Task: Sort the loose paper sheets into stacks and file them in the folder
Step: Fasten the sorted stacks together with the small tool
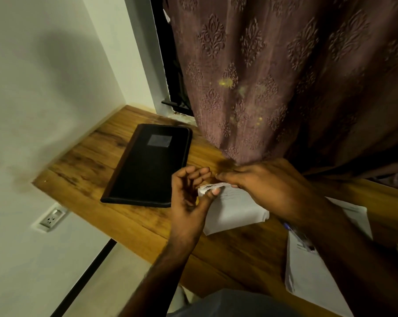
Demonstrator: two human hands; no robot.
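Two hands are meeting over a wooden desk (pixel 129 227): left hand (pixel 188 197) thumb and right hand (pixel 259 188) fingers pinching a paper stack (pixel 234 209) corner beside a closed black folder (pixel 147 165).

I see the left hand (pixel 188 197) and right hand (pixel 259 184) pinching a paper stack's (pixel 234 209) curled corner. A closed black folder (pixel 147 163) lies beside it on the wooden desk (pixel 227 255).

wooden desk (pixel 134 227) | black folder (pixel 147 165) left | paper stacks (pixel 236 211) centre, (pixel 312 275) right
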